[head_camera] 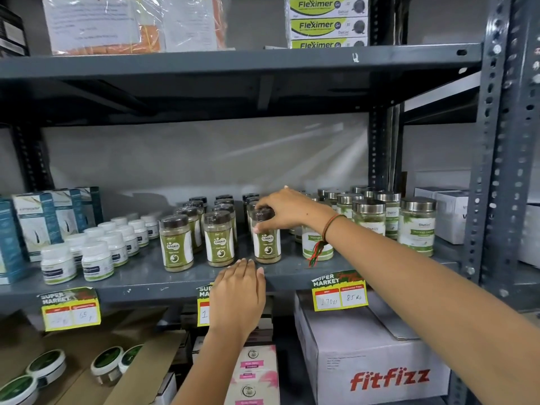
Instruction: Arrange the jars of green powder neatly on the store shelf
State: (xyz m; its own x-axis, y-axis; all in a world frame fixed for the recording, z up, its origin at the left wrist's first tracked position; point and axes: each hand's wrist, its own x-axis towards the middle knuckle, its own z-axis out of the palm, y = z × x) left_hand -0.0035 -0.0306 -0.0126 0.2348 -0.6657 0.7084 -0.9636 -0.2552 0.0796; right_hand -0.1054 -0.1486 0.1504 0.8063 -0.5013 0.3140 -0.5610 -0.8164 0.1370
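Note:
Several brown-lidded jars of green powder stand in three rows on the grey shelf (152, 273). My right hand (287, 210) grips the lid of the front jar of the right row (266, 244), which stands upright on the shelf. Two more front jars (176, 244) (219, 241) stand to its left. My left hand (238, 293) rests flat on the shelf's front edge below these jars, fingers together and holding nothing. It covers part of a price tag.
Steel-lidded glass jars (416, 226) crowd the shelf's right side, small white bottles (93, 261) and blue boxes (32, 223) the left. Yellow price tags (339, 293) hang on the shelf edge. A fitfizz carton (374, 363) sits below. A steel upright (496, 171) stands at right.

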